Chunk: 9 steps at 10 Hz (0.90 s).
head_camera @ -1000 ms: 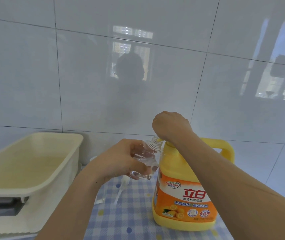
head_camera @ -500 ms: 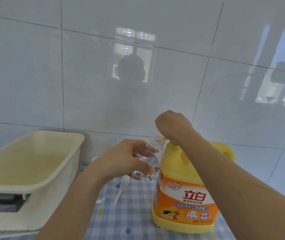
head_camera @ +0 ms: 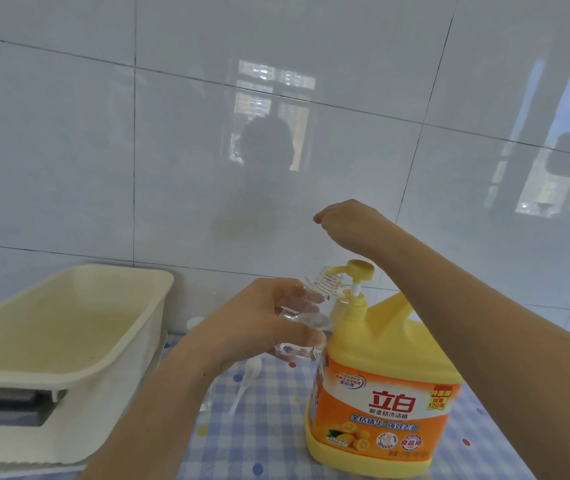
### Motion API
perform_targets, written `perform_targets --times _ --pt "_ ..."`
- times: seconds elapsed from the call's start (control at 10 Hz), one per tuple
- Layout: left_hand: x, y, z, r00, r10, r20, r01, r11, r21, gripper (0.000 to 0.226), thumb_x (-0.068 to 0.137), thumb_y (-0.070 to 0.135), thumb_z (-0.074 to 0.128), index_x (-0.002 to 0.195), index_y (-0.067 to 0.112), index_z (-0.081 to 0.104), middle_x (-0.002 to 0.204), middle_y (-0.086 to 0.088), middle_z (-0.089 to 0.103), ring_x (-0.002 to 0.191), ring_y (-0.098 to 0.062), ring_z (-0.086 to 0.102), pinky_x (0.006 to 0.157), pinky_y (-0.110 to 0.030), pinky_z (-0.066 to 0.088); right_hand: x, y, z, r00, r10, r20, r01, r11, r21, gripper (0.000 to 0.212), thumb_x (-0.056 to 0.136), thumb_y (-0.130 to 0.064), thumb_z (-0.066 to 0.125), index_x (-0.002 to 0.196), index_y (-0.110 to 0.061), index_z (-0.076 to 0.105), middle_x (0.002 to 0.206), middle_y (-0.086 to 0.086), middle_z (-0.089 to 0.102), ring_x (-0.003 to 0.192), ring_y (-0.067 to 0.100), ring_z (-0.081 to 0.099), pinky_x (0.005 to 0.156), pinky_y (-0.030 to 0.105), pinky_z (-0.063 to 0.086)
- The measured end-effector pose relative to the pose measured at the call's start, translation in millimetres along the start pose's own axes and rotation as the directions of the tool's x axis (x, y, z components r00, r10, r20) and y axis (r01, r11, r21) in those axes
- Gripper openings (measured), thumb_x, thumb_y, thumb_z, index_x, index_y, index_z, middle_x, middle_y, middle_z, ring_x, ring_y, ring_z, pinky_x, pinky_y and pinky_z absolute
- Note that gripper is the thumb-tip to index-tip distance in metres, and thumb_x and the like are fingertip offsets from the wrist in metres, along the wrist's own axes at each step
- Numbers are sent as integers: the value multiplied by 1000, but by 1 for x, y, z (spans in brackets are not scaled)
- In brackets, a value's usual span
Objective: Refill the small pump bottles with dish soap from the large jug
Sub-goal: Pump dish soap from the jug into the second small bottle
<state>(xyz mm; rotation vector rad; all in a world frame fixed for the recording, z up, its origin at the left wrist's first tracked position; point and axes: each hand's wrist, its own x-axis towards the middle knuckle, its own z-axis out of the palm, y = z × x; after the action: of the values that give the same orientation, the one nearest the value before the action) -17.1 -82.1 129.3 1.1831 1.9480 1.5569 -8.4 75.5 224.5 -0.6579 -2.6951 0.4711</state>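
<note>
Left hand (head_camera: 259, 327) gripped a clear, empty-looking small plastic bottle (head_camera: 325, 289) at the spout of the big yellow plastic jug (head_camera: 380, 375); right hand (head_camera: 346, 223) hovered loose-fingered.

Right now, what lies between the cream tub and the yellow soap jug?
In the head view, the left hand holds the clear bottle there; below it a white pump piece lies on the checked cloth.

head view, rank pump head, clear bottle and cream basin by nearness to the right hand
1. pump head: just below the right hand
2. clear bottle: lower left, gripped by the left hand
3. cream basin: far left
</note>
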Motion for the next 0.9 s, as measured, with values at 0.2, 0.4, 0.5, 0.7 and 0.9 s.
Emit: perform_targets --times 0.2,0.4,0.5,0.7,0.9 --pt "2 -2 -2 1000 8 -23 -9 1000 -17 30 76 13 79 95 33 67 109 9 71 96 -8 68 65 -26 61 6 7 18 997 12 77 -2 992 -124 33 93 -2 33 112 3 60 128 17 59 119 34 56 95 41 48" --pt "5 -5 -4 999 9 -31 -9 1000 4 30 77 14 79 98 32 67 110 10 71 99 -9 69 69 -29 62 7 10 19 1000 -1 14 2 991 -130 35 99 -16 31 120 -6 57 119 15 59 112 34 56 83 38 42" --pt "5 -5 -4 999 3 -38 -3 1000 19 30 76 12 79 94 33 68 107 12 72 95 -6 69 68 -29 62 5 13 24 1000 -24 -9 22 985 -173 51 83 -20 24 121 -13 58 123 5 60 111 28 56 93 37 44" --pt "5 -7 -4 998 -33 -56 35 999 41 38 73 11 80 105 29 69 103 14 73 88 -7 71 69 -30 62 3 16 28 999 -45 -8 42 975 -218 65 67 -20 19 118 -15 60 124 3 60 105 26 56 95 39 44" --pt "5 -10 -7 999 -48 -15 49 995 82 29 74 7 79 96 24 70 94 9 74 78 -5 70 62 -23 59 -3 18 36 999 -47 11 48 964 -261 21 94 -16 28 87 -10 47 91 8 49 87 28 47 79 39 41"
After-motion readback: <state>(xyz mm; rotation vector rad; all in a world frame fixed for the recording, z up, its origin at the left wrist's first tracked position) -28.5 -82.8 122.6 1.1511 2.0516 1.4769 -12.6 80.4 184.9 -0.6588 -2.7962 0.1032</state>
